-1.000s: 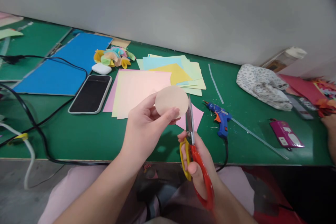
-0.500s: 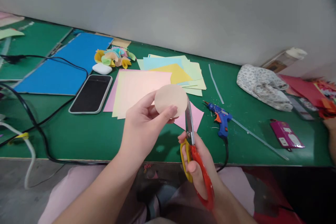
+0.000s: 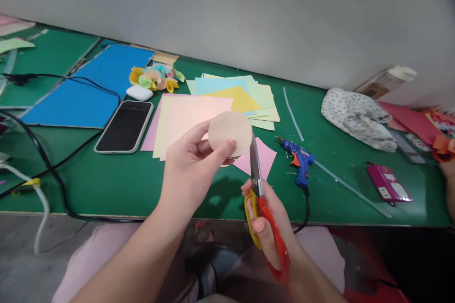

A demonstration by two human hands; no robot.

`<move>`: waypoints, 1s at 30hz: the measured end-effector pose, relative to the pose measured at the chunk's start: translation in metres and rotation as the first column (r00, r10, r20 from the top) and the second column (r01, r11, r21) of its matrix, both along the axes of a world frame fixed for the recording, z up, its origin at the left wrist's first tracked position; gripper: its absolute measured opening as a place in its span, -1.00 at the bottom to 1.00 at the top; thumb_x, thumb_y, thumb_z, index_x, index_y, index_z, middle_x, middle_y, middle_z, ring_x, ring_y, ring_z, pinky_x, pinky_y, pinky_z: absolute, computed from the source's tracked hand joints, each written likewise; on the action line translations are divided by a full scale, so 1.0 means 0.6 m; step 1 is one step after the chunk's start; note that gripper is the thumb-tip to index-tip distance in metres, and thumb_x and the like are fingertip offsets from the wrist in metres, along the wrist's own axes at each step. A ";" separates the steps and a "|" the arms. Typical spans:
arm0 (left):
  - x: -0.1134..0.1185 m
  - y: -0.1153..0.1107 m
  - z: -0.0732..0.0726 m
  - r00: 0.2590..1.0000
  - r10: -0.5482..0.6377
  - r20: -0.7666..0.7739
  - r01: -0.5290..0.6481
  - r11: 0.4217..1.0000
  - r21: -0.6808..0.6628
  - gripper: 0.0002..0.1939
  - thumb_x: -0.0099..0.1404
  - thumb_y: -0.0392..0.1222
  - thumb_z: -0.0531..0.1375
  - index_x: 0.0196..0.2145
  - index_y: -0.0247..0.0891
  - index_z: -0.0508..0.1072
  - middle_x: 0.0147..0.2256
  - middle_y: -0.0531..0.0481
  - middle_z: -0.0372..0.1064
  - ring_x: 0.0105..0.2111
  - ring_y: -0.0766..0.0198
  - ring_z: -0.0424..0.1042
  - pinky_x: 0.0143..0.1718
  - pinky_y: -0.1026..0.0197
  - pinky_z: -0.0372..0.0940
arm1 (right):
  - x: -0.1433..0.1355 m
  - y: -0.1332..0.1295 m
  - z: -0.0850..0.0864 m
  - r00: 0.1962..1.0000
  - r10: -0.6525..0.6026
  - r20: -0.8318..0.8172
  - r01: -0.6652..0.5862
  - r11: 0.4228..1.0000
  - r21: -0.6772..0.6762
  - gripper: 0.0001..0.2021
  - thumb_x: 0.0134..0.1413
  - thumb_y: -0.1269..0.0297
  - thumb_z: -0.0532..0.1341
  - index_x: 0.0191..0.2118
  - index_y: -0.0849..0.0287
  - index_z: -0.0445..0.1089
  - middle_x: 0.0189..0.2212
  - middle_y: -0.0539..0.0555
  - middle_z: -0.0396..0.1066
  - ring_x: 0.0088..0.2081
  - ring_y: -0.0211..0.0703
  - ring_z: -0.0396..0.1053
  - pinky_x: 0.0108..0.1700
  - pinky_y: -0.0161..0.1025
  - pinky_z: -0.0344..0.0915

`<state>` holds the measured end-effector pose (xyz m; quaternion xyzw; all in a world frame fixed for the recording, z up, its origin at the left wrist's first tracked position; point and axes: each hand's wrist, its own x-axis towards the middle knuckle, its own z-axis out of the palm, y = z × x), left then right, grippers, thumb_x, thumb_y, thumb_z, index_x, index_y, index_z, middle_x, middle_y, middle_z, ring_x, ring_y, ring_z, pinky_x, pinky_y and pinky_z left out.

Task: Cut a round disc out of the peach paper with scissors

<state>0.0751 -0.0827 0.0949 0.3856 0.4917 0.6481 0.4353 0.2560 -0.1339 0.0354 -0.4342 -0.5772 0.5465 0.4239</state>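
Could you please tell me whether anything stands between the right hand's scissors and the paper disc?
Nothing visible does: the scissors in the right hand reach up to the right edge of the paper disc, contact unclear. The left hand grips it from the lower left.

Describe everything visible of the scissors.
The scissors have metal blades and plastic-looking handle loops, one red, one yellow. The right hand has them in its grip, thumb through the red loop. The blades appear nearly closed, pointing forward beside the right edge of the cream paper disc; contact is unclear.
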 end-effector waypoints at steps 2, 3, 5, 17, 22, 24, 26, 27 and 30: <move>0.000 0.000 0.001 1.000 0.008 -0.004 -0.008 1.000 -0.003 -0.58 0.16 -0.19 0.56 -0.01 -0.20 0.71 -0.29 0.04 0.73 -0.37 0.24 0.70 -0.39 0.37 0.60 | 0.000 -0.001 -0.001 1.000 -0.002 -0.003 0.002 1.000 0.006 -0.29 0.06 -0.58 0.29 0.00 -0.04 0.46 -0.29 -0.07 0.23 -0.41 -0.21 0.12 -0.29 -0.21 0.16; 0.001 0.000 0.001 1.000 0.012 -0.003 -0.012 1.000 -0.003 -0.59 0.17 -0.19 0.56 -0.02 -0.19 0.71 -0.29 0.05 0.73 -0.37 0.24 0.71 -0.40 0.38 0.59 | 0.000 -0.001 -0.002 1.000 0.001 -0.004 -0.001 1.000 0.003 -0.30 0.07 -0.57 0.29 0.01 -0.05 0.46 -0.30 -0.08 0.23 -0.41 -0.21 0.12 -0.29 -0.21 0.16; 0.001 0.000 0.000 1.000 0.013 0.006 -0.013 1.000 0.000 -0.61 0.17 -0.20 0.56 -0.03 -0.17 0.72 -0.29 0.07 0.73 -0.37 0.25 0.70 -0.39 0.38 0.60 | 0.001 -0.001 -0.004 1.000 0.014 -0.014 -0.013 1.000 0.007 -0.32 0.10 -0.55 0.29 0.01 -0.05 0.46 -0.34 -0.10 0.19 -0.43 -0.21 0.10 -0.32 -0.21 0.14; 0.004 -0.003 0.007 0.997 -0.081 -0.010 0.080 0.996 -0.029 -0.62 0.12 -0.26 0.57 -0.08 -0.15 0.73 -0.32 0.12 0.72 -0.40 0.31 0.68 -0.35 0.40 0.60 | -0.003 0.013 -0.008 0.996 -0.071 0.060 0.066 0.994 0.091 0.06 -0.31 -0.78 0.20 0.11 -0.01 0.53 -0.19 0.10 0.41 -0.27 0.01 0.41 -0.25 -0.12 0.43; 0.004 -0.001 0.007 0.990 -0.138 0.007 0.138 0.989 -0.051 -0.61 0.07 -0.34 0.58 -0.12 -0.14 0.75 -0.46 0.18 0.65 -0.51 0.40 0.60 -0.45 0.50 0.49 | 0.001 0.013 -0.012 0.999 -0.028 0.014 0.028 1.000 -0.004 0.18 -0.43 -0.78 0.26 0.21 0.01 0.48 -0.10 0.11 0.36 -0.50 -0.25 0.20 -0.50 -0.20 0.30; 0.004 -0.001 0.008 0.988 -0.152 0.014 0.153 0.987 -0.053 -0.60 0.07 -0.36 0.58 -0.12 -0.14 0.75 -0.47 0.19 0.63 -0.53 0.41 0.58 -0.46 0.51 0.48 | 0.002 0.012 -0.012 1.000 -0.010 -0.006 0.009 0.999 -0.037 0.19 -0.45 -0.77 0.28 0.23 0.01 0.46 -0.10 0.08 0.34 -0.52 -0.30 0.17 -0.52 -0.22 0.28; 0.003 -0.002 0.010 0.988 -0.156 0.014 0.156 0.986 -0.052 -0.61 0.06 -0.35 0.58 -0.13 -0.15 0.75 -0.46 0.17 0.64 -0.52 0.39 0.59 -0.46 0.48 0.50 | 0.002 0.011 -0.010 1.000 -0.020 0.006 0.020 0.999 -0.025 0.15 -0.39 -0.77 0.26 0.20 0.02 0.47 -0.14 0.07 0.34 -0.50 -0.27 0.19 -0.49 -0.22 0.30; 0.004 -0.002 0.011 0.988 -0.155 0.009 0.155 0.986 -0.054 -0.62 0.05 -0.34 0.58 -0.13 -0.16 0.75 -0.46 0.16 0.64 -0.52 0.37 0.60 -0.45 0.46 0.51 | 0.001 0.010 -0.008 0.999 -0.034 0.017 0.034 0.999 -0.009 0.12 -0.34 -0.77 0.25 0.18 0.03 0.49 -0.16 0.06 0.35 -0.48 -0.24 0.21 -0.45 -0.21 0.33; 0.005 -0.003 0.014 0.991 -0.135 -0.023 0.134 0.989 -0.061 -0.63 0.07 -0.25 0.59 -0.12 -0.17 0.74 -0.41 0.10 0.67 -0.50 0.30 0.62 -0.44 0.38 0.55 | 0.002 0.007 0.000 0.997 -0.063 0.052 0.061 0.997 0.045 0.02 -0.18 -0.74 0.20 0.15 0.02 0.52 -0.22 0.06 0.37 -0.40 -0.14 0.29 -0.30 -0.17 0.43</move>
